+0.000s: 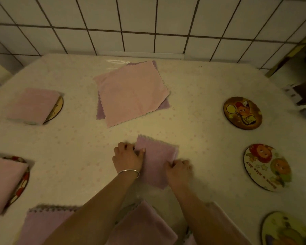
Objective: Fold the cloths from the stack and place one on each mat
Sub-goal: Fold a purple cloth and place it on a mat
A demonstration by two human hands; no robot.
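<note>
Two mats on the left of the frame already carry a cloth each: a folded pink cloth (pixel 33 105) covers most of the upper-left mat (pixel 57 107), and another folded pink one (pixel 4 183) lies over the lower-left mat (pixel 22 181). Down the right side three mats are bare: the brown mat (pixel 242 113), the white mat (pixel 268 167) and a yellow mat (pixel 286 228) cut by the bottom edge. In the middle, the left hand (pixel 128 157) pinches the left edge of a lilac cloth (pixel 155 161) while the right hand (pixel 178 169), fingers curled, grips its right edge; it looks partly folded. The stack (pixel 132 92) sits above centre with a pink cloth on top. More lilac cloth (pixel 46 225) lies at the bottom edge under the arms. By my reckoning, less than half is done
</note>
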